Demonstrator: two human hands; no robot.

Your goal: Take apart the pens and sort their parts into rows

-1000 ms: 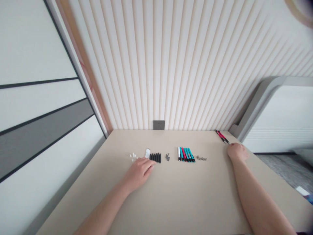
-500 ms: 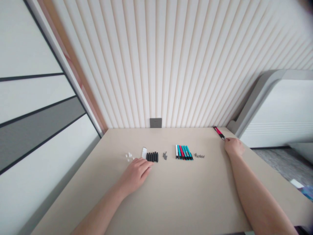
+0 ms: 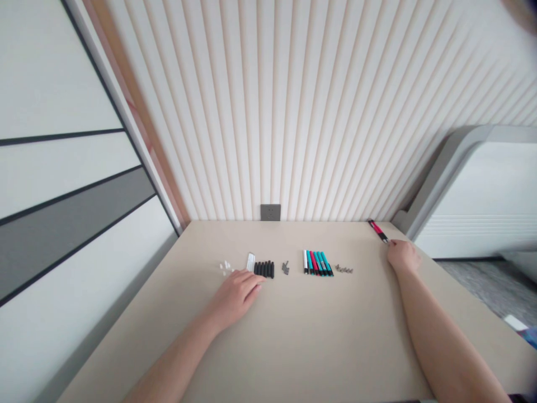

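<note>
My left hand (image 3: 237,292) lies palm down on the table, fingers stretched forward and close together. Its fingertips are at the near ends of a row of black rubber pen grips (image 3: 264,269). Just beyond the fingers are slim clear-white refill tubes (image 3: 250,261), with small white pieces (image 3: 225,266) to their left. My right hand (image 3: 403,256) is at the far right corner, fingers curled in at the near end of a red and black pen (image 3: 378,230). Its fingertips are partly hidden; a second pen may lie alongside.
On the table (image 3: 302,336), small grey parts (image 3: 286,268) sit right of the grips. Several white, teal and red pen barrels (image 3: 318,262) lie in a row, with small metal parts (image 3: 344,269) beside them. A ribbed wall with a socket (image 3: 271,212) stands behind.
The view has shifted slightly, so the things appear a little further right and lower. Both hands stay at nearly the same places, the right one still at the pen's end.
</note>
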